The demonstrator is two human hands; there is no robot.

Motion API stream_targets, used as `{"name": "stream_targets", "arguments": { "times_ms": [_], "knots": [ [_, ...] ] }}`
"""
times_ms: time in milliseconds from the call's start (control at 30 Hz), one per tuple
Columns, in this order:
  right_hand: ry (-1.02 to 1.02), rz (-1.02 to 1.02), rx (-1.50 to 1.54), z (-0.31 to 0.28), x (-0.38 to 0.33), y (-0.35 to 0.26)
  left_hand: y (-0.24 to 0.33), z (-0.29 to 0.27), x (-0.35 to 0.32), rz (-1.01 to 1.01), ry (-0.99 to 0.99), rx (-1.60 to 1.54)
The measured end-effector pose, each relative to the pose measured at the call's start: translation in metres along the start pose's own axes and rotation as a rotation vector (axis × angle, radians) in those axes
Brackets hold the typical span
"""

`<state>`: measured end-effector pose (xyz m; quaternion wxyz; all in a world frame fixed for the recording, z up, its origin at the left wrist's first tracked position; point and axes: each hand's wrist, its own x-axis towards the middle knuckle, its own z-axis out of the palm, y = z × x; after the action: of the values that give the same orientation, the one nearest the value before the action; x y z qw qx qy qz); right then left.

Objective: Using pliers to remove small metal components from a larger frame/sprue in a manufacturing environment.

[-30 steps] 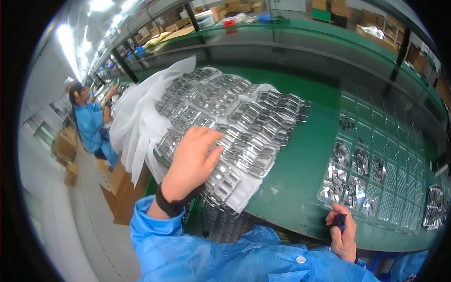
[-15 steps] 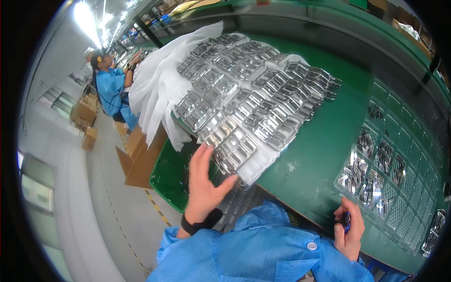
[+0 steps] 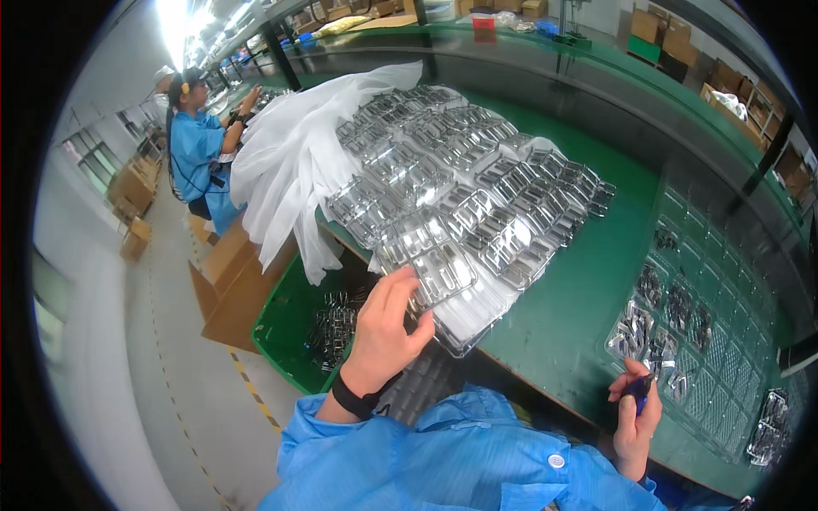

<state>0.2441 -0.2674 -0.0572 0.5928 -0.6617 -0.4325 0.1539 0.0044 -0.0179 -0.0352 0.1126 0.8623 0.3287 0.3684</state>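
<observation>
My left hand [image 3: 388, 332] is at the near left corner of a stack of clear plastic trays. Its fingers curl over the edge of the top tray [image 3: 432, 298], which holds shiny metal pieces [image 3: 441, 266], and its thumb lies lower at the side. At the front edge of the green table, my right hand [image 3: 635, 422] is closed around a small dark blue tool [image 3: 638, 389]; its kind is hard to make out. More trays of bent metal parts [image 3: 503, 221] overlap in rows behind my left hand.
White sheets [image 3: 294, 162] spread over the trays' left side. A green bin [image 3: 290, 341] with metal pieces stands below, beside an open cardboard box [image 3: 226, 294]. At right is a clear compartment tray [image 3: 724, 375] with small metal strips. A co-worker in blue [image 3: 198, 145] works farther left.
My left hand's fingers have curled in against the tray corner, where they were spread before. My right hand has lifted slightly, with the blue tool showing more. The view has shifted.
</observation>
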Motion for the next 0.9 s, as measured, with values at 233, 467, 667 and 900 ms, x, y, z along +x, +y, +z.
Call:
{"name": "stream_targets", "arguments": {
  "times_ms": [233,467,667,900],
  "knots": [
    [-0.072,-0.042,0.03,0.027,0.036,-0.045,-0.012,-0.009,0.031,0.205,0.32,0.066],
    [-0.164,-0.099,-0.008,0.053,0.053,-0.038,-0.027,-0.004,0.05,-0.028,0.765,-0.444],
    [-0.034,-0.06,0.255,0.037,0.046,-0.045,0.07,-0.026,0.033,-0.219,0.536,-1.157],
    [0.106,0.128,0.471,-0.018,0.019,-0.051,0.15,0.053,0.029,-0.386,-0.259,-1.411]
  ]
}}
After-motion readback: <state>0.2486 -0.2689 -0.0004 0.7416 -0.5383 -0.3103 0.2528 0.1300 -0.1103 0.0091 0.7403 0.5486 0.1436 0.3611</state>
